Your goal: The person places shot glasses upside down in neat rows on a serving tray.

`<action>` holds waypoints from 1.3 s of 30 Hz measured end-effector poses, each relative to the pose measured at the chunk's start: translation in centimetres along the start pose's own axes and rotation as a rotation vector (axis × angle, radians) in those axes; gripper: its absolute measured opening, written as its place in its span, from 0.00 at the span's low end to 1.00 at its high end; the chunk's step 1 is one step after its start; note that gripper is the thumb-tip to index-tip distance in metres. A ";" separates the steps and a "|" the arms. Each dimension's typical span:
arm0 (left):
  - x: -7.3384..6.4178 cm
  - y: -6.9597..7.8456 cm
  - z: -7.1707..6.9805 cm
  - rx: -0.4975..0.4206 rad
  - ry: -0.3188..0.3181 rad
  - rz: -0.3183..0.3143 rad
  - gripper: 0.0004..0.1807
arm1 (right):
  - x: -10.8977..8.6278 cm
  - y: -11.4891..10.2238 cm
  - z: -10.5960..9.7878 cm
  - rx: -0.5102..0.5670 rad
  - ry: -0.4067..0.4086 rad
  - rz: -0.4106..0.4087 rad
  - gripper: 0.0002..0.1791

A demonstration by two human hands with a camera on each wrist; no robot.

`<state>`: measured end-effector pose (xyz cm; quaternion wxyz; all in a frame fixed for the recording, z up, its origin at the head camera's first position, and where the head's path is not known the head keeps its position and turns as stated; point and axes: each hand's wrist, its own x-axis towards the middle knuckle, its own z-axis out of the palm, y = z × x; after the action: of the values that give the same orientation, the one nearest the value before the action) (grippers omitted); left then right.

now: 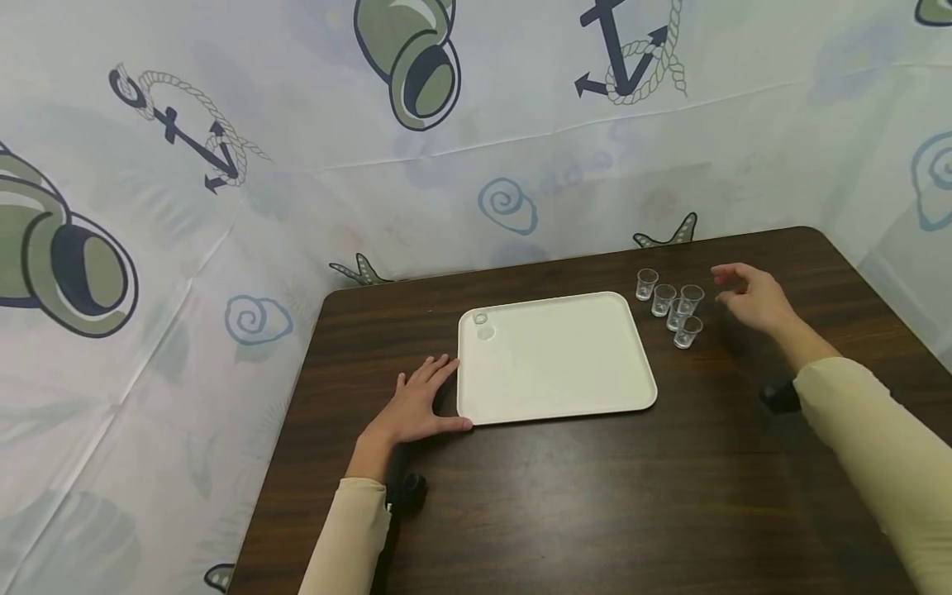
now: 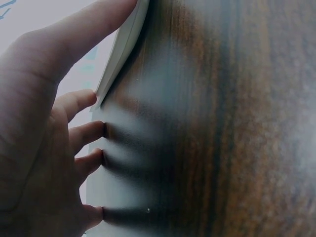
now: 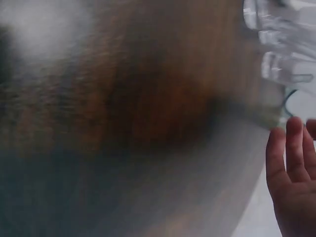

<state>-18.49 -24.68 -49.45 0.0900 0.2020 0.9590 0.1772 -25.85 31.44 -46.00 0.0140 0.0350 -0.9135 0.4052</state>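
A white rectangular tray (image 1: 554, 364) lies on the dark wooden table. My left hand (image 1: 416, 406) is at its left side, fingers spread, with the thumb at the near left corner and the index fingertip at the left edge. In the left wrist view the thumb lies over the tray's rim (image 2: 123, 47). One clear shot glass (image 1: 486, 332) stands in the tray's far left corner. Several more clear shot glasses (image 1: 687, 332) stand in a cluster right of the tray. Just right of them my right hand (image 1: 754, 302) is held with fingers loosely bent, nothing in its grasp.
The brown wood-grain table (image 1: 565, 496) extends in front of the tray and out to both sides. A white cloth (image 1: 416, 198) printed with anchors and shells hangs behind the table and along its left and right. Each wrist carries a black camera (image 1: 781, 397).
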 end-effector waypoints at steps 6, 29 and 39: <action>0.0 -0.2 0.2 0.004 0.001 0.003 0.61 | 0.1 1.7 0.9 0.029 -0.137 0.033 0.30; 0.1 -0.3 0.3 0.008 -0.003 0.006 0.61 | 0.4 1.7 2.7 -0.058 -0.120 0.083 0.29; 0.1 -0.4 0.3 0.001 0.002 0.007 0.61 | 0.5 1.5 2.7 -0.034 -0.130 0.129 0.30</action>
<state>-18.69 -24.90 -49.85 0.0883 0.2050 0.9585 0.1774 -26.41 30.35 -48.89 -0.0708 0.0022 -0.9195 0.3866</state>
